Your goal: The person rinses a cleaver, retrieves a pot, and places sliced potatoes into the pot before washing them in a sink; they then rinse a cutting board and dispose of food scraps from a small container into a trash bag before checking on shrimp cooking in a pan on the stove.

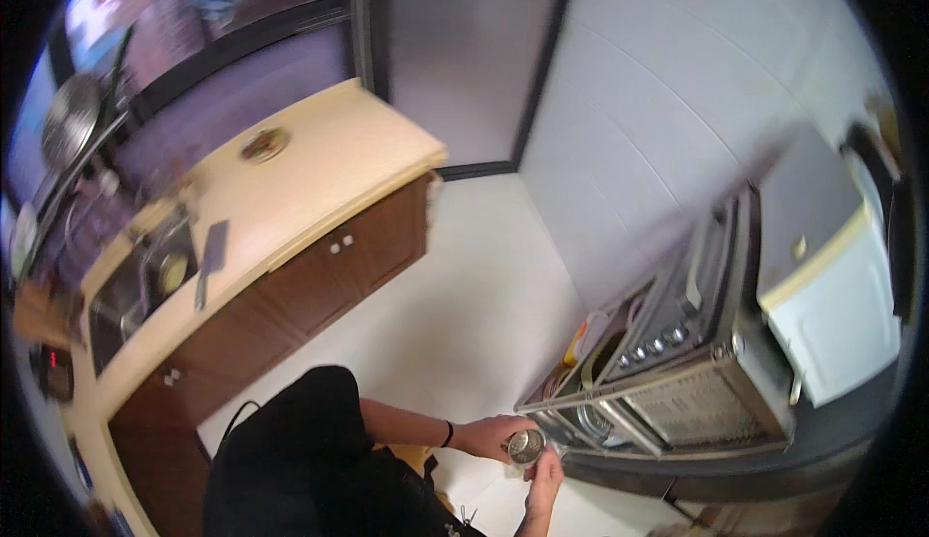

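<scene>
A small round metal cup [526,447] with an open top is held in front of my body. My left hand [495,435], with a black band on its wrist, is closed around the cup's left side. My right hand [546,470] comes up from below and has its fingers against the cup's lower right side. The inside of the cup looks shiny and mottled; its contents cannot be made out. Something pale and blurred shows just beneath the cup, partly hidden by it and by my hands.
The counter [319,152] holds a plate of food [265,145] and a cleaver [214,247] beside the sink [109,334], which contains a bowl [173,273]. At right stand a metal rack [624,421], an oven-like appliance [704,406] and a white box-shaped container [835,334]. Brown cabinets [290,305] line the counter.
</scene>
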`<state>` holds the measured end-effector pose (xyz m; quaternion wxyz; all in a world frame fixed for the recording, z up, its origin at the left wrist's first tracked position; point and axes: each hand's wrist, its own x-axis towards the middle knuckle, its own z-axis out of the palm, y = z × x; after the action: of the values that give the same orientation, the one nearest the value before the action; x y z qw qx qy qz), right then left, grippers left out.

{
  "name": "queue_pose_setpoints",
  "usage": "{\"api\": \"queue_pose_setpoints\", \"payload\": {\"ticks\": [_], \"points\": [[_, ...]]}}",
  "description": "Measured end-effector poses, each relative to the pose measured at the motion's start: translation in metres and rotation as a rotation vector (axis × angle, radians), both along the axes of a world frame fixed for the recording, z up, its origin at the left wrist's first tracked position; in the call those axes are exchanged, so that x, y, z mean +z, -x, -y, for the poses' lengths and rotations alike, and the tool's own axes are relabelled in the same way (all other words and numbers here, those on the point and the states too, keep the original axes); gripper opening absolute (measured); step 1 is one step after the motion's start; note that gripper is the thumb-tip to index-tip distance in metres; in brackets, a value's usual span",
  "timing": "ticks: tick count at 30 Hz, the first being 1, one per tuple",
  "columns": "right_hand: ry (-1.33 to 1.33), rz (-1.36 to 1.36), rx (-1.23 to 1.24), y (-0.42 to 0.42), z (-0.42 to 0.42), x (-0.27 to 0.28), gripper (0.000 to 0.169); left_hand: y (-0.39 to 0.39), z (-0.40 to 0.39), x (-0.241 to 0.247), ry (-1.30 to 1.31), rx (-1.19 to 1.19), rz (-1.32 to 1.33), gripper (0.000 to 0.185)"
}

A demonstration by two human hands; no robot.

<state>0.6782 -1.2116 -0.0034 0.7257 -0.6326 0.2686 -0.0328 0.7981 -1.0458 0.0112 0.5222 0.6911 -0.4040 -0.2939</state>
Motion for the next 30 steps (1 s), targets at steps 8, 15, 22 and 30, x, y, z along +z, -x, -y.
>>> {"api": "queue_pose_setpoints", "payload": {"ticks": [8, 15, 22, 30], "points": [[0.121, 0.181, 0.461, -0.028, -0.090, 0.010, 0.017, 0.059, -0.139, 0.028, -0.221, 0.339, 0.505, 0.071], [0.134, -0.087, 0.573, -0.014, -0.152, -0.026, 0.006, 0.187, -0.323, 0.012, -0.684, 0.915, 0.291, 0.013], [0.261, -0.209, 0.918, -0.011, -0.287, -0.007, 0.006, 0.350, -0.479, 0.022, -1.001, 1.460, -0.075, 0.026], [0.334, 0.029, 1.355, 0.006, -0.623, 0.023, 0.016, 0.503, -0.655, -0.005, -1.198, 1.945, -0.435, 0.074]]}}
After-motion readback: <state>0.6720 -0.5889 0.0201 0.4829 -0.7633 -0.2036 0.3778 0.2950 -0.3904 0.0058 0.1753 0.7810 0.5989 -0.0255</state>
